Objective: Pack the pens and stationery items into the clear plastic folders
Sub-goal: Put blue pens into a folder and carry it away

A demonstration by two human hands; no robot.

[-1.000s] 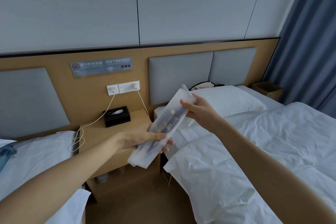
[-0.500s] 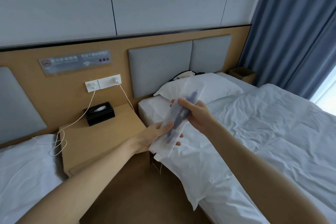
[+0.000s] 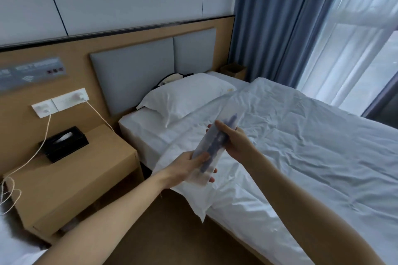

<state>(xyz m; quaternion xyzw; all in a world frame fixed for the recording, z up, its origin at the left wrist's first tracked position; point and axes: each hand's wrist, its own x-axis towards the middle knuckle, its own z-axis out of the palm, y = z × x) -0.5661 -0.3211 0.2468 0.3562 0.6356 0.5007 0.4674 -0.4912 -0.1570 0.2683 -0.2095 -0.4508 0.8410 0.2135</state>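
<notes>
Both arms stretched forward over the gap between nightstand [image 3: 71, 180] and bed [image 3: 301, 157], forearms converging toward centre frame. Left hand [image 3: 185, 168] at the lower end of the clear plastic folder [image 3: 215, 146], thumb laid across its front, fingers [image 3: 212, 179] curled beneath and peeking out at the far edge, so gripping the folder. Right hand [image 3: 234, 142] at about 2 o'clock from the left one, clasping the folder's middle from the right side, thumb tip over the front face, other fingers wrapped behind. Folder held in the air above the bed's near corner, long axis running from 7 o'clock up to 1 o'clock, upper end toward the pillow [image 3: 185, 94] side and the curtain [image 3: 280, 23]. Dark blue pens [image 3: 215, 145] inside, blurred, lying along the same axis. Black tissue box [image 3: 63, 143] on the nightstand at 9 o'clock of the hands, white cables [image 3: 38, 148] trailing from the wall sockets [image 3: 60, 102].
</notes>
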